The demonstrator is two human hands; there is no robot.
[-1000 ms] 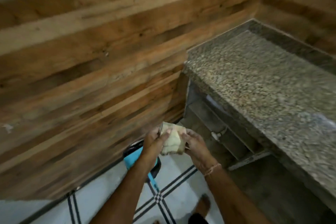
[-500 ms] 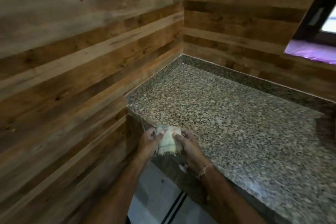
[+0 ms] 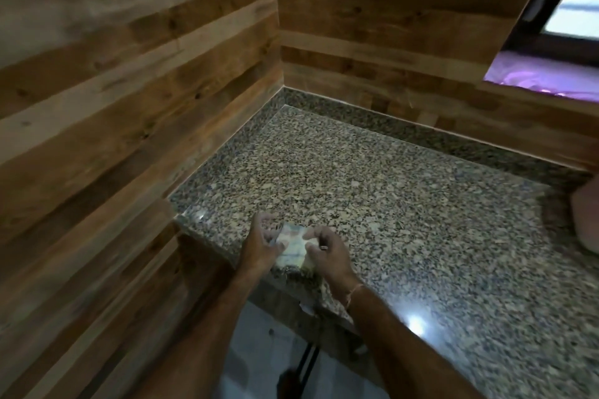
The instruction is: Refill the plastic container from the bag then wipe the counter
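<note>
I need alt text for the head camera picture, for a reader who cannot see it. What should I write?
A person's left hand and right hand hold a pale folded cloth between them at the front edge of a speckled granite counter. Wooden plank walls meet in the corner behind it.

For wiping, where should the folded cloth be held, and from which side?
Probably from above, one palm over its broad top face: the folded cloth sits flat at the near edge of the counter, left hand and right hand holding its short sides.
</note>
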